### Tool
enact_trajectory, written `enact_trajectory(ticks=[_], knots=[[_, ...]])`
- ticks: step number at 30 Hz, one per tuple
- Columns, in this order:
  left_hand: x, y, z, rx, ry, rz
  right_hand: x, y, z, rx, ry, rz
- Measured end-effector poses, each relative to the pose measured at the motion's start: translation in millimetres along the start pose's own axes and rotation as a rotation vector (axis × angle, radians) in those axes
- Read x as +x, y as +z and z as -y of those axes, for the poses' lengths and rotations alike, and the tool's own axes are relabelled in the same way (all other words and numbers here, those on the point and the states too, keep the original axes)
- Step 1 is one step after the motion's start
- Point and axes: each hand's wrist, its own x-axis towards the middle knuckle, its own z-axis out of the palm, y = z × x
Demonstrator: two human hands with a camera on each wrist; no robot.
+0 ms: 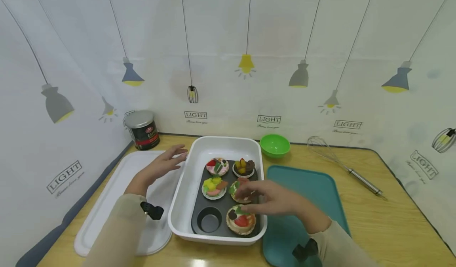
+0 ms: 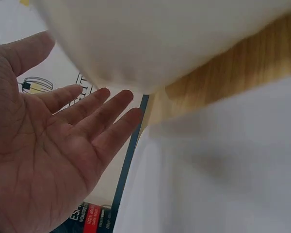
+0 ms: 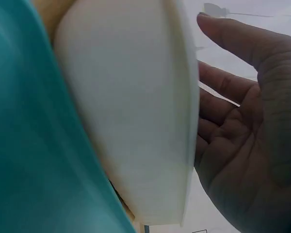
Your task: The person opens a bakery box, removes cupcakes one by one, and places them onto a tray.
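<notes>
Basin (image 1: 181,215): was set between white tray (image 1: 165,191) and teal tray (image 1: 310,180).
Tin (image 1: 221,207): was laid inside the basin.
Left hand (image 1: 158,168): was held beside the basin's rim, fingers extended.
Right hand (image 1: 273,197): was held partly over the tin, fingers relaxed, thumb apart.
Tarts (image 1: 214,187): five were seated in the tin's cups.

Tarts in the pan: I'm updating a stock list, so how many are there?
5, all in the pan: far-left tart, far-right tart, middle-left tart, middle-right tart (partly behind the right hand) and near-right tart. No whole tart seems hidden.
</notes>
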Motion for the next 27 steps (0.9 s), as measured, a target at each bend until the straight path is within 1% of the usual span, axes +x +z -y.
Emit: enact_trajectory(ticks=[3,5,8,11,13,17,19,22,24,27], knots=[[1.0,9.0,2.0,-0.057,-0.013,0.016,-3.5,10.0,1.7,-0.044,-0.004,0.059],[1.5,13.1,3.9,-0.064,-0.035,0.02,-4.7,14.4,3.3,-0.088,0.01,0.068],[1.5,14.5,9.1,-0.1,-0.061,0.019,-3.6,19.3,5.4,-0.156,0.041,0.08],[1.7,13.6,14.9,-0.143,-0.065,0.017,-1.2,24.1,7.7,-0.245,0.063,0.101],[1.3,13.9,17.5,-0.171,-0.064,0.023,-0.1,26.9,10.4,-0.293,0.096,0.117],[5.2,18.3,20.8,-0.232,-0.06,0.032,1.1,30.1,15.4,-0.327,0.192,0.126],[8.0,20.4,22.7,-0.26,-0.05,0.039,1.8,30.7,17.5,-0.352,0.217,0.129],[12.6,23.0,24.3,-0.285,-0.033,0.042,2.8,30.8,18.0,-0.401,0.206,0.129],[15.0,24.3,25.4,-0.292,-0.023,0.047,2.9,30.7,16.9,-0.428,0.177,0.125],[18.8,26.5,26.0,-0.302,-0.019,0.053,1.7,29.9,13.1,-0.436,0.131,0.123]])
